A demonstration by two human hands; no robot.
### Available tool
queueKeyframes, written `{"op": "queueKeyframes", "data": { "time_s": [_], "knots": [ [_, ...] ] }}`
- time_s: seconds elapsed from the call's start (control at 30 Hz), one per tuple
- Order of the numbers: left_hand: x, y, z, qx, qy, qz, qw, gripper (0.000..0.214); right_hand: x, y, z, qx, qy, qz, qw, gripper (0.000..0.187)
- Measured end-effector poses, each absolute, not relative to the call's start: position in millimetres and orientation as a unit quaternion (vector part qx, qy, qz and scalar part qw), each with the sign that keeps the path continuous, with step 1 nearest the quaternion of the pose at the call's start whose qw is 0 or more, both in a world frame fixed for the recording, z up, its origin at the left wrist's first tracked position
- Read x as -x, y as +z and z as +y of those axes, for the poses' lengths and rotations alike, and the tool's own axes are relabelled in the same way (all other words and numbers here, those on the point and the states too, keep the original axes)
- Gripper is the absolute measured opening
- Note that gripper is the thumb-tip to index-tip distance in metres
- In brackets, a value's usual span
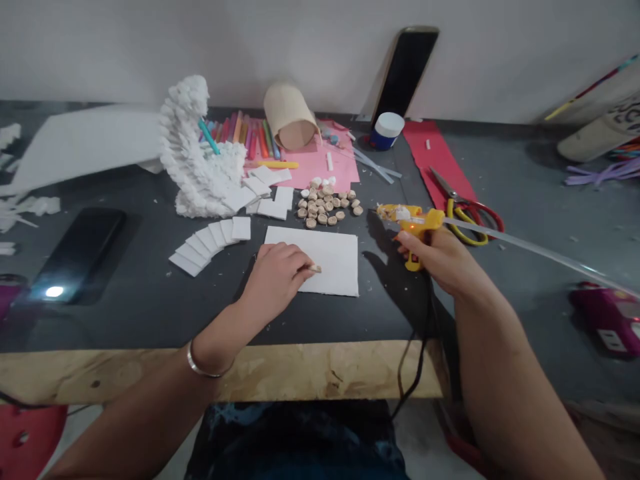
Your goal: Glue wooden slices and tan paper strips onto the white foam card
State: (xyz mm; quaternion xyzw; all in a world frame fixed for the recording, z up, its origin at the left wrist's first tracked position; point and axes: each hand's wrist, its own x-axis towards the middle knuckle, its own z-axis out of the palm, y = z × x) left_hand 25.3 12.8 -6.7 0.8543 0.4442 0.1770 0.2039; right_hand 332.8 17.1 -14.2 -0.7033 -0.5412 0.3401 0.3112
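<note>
My left hand (pixel 277 272) rests over the left part of a white rectangular card (pixel 337 260), pinching a small tan disc (pixel 315 269) between thumb and fingers. To the right, my right hand (pixel 437 257) is wrapped round a yellow hot glue gun (pixel 417 223). Its nozzle points left, its small orange light glows, and a long clear glue stick (pixel 540 249) runs out of its back. Several more tan discs (pixel 323 205), hollow-looking on top, lie in a pile just behind the card. Left of the card, small white squares (pixel 213 239) overlap in a fan.
A white fluffy crescent (pixel 187 160), crayons (pixel 245 137) and a beige cylinder (pixel 285 110) stand behind. Scissors (pixel 463 203) lie by red paper (pixel 435 157). A phone (pixel 407 73) leans on the wall; another (pixel 83 247) lies left. The gun's black cord (pixel 425 347) hangs over the front edge.
</note>
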Motion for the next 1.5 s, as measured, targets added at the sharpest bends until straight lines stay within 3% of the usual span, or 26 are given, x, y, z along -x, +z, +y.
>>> {"op": "queueKeyframes", "data": {
  "time_s": [0.1,0.2,0.43,0.63,0.77,0.9,1.0,1.13,1.5],
  "knots": [
    [-26,-7,12,-0.861,0.17,0.446,0.177,0.017,-335,-17,20,0.663,0.371,-0.54,0.362,0.034],
    [-27,-8,12,-0.865,0.173,0.448,0.145,0.016,-337,-14,19,0.665,0.351,-0.552,0.361,0.036],
    [-27,-9,15,-0.857,0.187,0.455,0.152,0.007,-346,-5,12,0.735,0.233,-0.605,0.199,0.04],
    [-25,-6,17,-0.8,0.279,0.481,0.226,0.004,-349,18,3,0.764,0.227,-0.593,0.118,0.046],
    [-26,-7,16,-0.686,0.385,0.501,0.361,0.012,-319,34,-6,0.706,0.223,-0.64,0.207,0.029],
    [-30,-4,14,-0.537,0.469,0.459,0.53,0.028,-256,33,-9,0.534,0.461,-0.648,0.288,0.022],
    [-33,2,11,-0.461,0.499,0.426,0.598,0.032,-217,21,-6,0.418,0.631,-0.567,0.325,0.027],
    [-36,5,7,-0.417,0.506,0.401,0.639,0.031,-200,4,-2,0.342,0.723,-0.463,0.381,0.035],
    [-40,4,2,-0.447,0.482,0.388,0.646,0.022,-194,-5,-7,0.312,0.75,-0.388,0.436,0.04]
  ]
}}
